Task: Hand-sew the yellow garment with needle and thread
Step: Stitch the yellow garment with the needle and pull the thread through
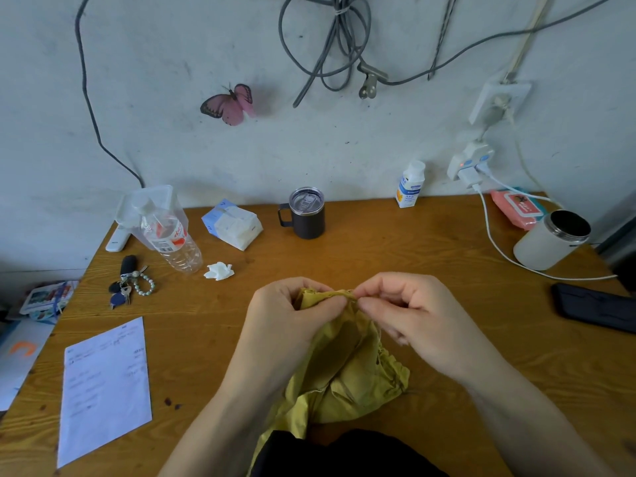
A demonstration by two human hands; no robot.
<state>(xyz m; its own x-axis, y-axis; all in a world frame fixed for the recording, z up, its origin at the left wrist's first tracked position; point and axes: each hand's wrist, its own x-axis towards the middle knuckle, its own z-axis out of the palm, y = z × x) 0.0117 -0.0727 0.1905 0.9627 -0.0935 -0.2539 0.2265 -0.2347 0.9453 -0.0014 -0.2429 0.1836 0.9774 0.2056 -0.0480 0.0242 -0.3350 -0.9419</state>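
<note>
Lower centre of the frame: both hands are raised just off the counter [378, 242] with the yellow garment [347, 370] between them. The left hand [289, 321] curls round the bunched top edge, thumb and fingers clamping the fold. The right hand [416, 318] pinches that same edge from the other side, fingertips tight together, almost touching the left. The needle and thread (too fine to make out here) are presumably inside that right-hand pinch. The rest of the cloth hangs down in soft crumpled folds, pooling on the counter toward the bottom of the frame. It looks thin, light and floppy, with no stiffness of its own and likely a bit slippery. So the best grip is close on either side of the stitch, holding the hem taut.
</note>
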